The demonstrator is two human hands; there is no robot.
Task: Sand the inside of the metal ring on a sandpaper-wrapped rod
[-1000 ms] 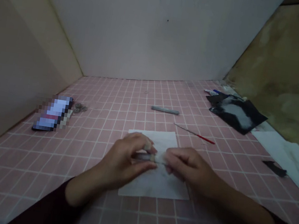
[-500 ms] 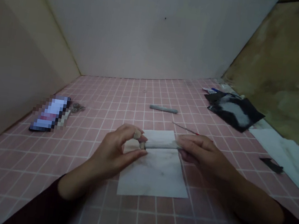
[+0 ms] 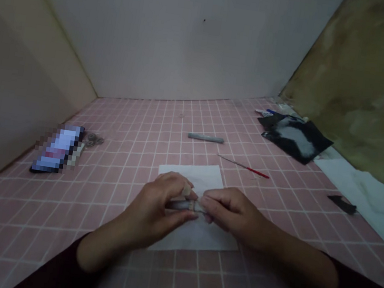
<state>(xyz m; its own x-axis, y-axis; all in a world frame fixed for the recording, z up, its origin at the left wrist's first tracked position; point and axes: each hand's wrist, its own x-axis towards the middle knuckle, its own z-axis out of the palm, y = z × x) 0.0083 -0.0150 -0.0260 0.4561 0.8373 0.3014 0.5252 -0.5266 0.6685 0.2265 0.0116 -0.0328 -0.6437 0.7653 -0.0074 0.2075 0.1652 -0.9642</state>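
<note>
A slim grey rod [image 3: 178,205] lies crosswise between my hands, low over a white sheet of paper [image 3: 195,238]. A small light-brown ring-like piece [image 3: 192,205] sits around the rod near its right part; its details are blurred. My left hand [image 3: 159,204], with a beige plaster on one finger, grips the rod between thumb and fingers. My right hand [image 3: 230,212] pinches the rod's right end, and its fingers cover that end. Beyond the paper lies a thin pointed tool with a red handle [image 3: 258,172].
Another grey rod [image 3: 205,138] rests farther back on the pink checked cloth [image 3: 132,154]. On the left are a phone [image 3: 57,148] and some small round pieces [image 3: 94,139]. Black sheets [image 3: 309,144], white paper [image 3: 362,186] and a black scrap [image 3: 342,204] lie right. Walls stand around.
The rod has shifted left, so it now passes under my left fingers. My right hand has moved left and down, close to my left hand. The red handle is now uncovered.
</note>
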